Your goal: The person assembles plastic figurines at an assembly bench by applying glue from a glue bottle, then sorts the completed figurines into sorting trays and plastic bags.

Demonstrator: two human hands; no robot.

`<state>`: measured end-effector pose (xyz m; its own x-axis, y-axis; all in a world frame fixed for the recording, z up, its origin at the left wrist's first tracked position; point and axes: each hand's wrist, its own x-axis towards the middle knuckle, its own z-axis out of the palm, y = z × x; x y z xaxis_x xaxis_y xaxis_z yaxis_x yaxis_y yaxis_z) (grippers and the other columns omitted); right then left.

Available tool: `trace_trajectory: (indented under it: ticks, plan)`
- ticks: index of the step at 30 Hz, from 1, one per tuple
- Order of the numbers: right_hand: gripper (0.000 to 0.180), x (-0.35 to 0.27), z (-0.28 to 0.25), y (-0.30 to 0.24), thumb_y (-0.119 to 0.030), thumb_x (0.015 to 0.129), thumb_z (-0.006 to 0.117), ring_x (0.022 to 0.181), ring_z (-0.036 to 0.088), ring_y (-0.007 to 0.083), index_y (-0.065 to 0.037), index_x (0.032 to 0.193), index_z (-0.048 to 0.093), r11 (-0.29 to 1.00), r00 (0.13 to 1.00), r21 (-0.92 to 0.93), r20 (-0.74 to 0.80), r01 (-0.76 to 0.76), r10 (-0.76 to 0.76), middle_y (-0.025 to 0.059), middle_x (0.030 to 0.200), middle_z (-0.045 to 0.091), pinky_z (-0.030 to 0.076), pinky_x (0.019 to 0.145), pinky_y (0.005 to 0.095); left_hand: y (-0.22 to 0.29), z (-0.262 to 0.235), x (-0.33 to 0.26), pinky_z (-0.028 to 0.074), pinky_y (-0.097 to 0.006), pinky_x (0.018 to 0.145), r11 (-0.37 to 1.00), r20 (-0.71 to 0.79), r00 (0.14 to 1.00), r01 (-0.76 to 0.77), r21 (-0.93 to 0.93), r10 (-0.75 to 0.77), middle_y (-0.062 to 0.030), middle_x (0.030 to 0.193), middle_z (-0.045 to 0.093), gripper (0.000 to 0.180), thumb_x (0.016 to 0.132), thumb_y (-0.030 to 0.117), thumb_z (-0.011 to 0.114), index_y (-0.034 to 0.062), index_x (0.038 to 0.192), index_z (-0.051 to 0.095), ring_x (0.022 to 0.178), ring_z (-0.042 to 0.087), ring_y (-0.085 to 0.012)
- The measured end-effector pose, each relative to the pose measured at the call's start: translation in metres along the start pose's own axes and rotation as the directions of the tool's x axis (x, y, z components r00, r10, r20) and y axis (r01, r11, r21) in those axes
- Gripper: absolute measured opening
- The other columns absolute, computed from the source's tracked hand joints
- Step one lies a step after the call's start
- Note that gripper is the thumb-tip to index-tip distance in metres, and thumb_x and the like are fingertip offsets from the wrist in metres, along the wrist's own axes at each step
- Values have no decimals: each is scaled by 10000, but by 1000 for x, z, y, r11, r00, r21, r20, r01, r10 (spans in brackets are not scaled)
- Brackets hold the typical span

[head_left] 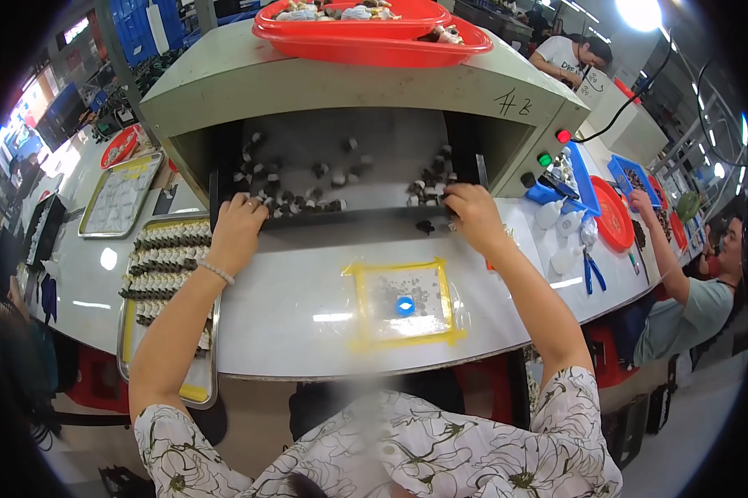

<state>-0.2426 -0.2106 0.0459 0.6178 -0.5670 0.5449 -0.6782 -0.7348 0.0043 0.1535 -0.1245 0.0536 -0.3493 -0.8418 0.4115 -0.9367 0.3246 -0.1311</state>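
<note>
Both hands are reaching into the mouth of a pale green box-shaped machine (349, 87) at twelve o'clock on the table (291, 307). The left hand (237, 228) is resting at the lip of the conveyor belt (341, 162) at about eleven o'clock, fingers curled over a cluster of small dark pieces (295, 199); whether it is gripping any of them I cannot tell. The right hand (473, 212) is lying at one o'clock on the same lip, fingers bent narrowly around more dark pieces (428, 191), though an actual hold is too small to make out. Other pieces are lying scattered farther back on the belt. A red tray (374, 41) is sitting on top of the machine. At nine o'clock a metal tray (170, 266) is carrying rows of the same small pieces. At six o'clock, a square marked with yellow tape (403, 303) is showing on the table. At three o'clock another person (697, 290) is sitting beside a round red dish (613, 217).
</note>
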Motion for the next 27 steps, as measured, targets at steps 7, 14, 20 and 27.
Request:
trace_trajectory:
  ticks: [7,14,20,27]
  plan:
    - [274,12,-5,6,23,561,602,918,532,286,-16,831,585,1000,1000,17,7,2,-2,103,974,589,413,806,360,-4,-6,12,406,-344,771,999,60,998,19,-40,-17,-76,949,575,257,596,-6,621,36,845,574,965,489,-248]
    - [211,28,-17,11,-60,636,663,838,535,286,-14,827,584,999,989,2,135,-53,52,99,842,588,421,749,369,-15,-15,23,461,-385,732,978,121,991,84,-189,-62,-120,831,595,262,606,18,637,2,863,584,824,554,-303]
    - [218,29,-44,1,-157,673,676,798,549,304,-35,836,597,991,972,3,199,-131,128,108,790,597,434,699,398,-17,-32,29,455,-379,773,973,268,954,176,-147,-132,-157,893,597,283,618,46,653,-7,887,581,892,548,-309]
    - [251,34,-32,-4,-133,670,665,872,543,312,-36,887,587,986,981,-110,137,-124,139,121,891,593,438,733,399,0,-64,-24,339,-380,955,988,-97,988,108,-111,-119,-202,1200,434,539,659,117,657,-6,1148,467,1115,405,-336]
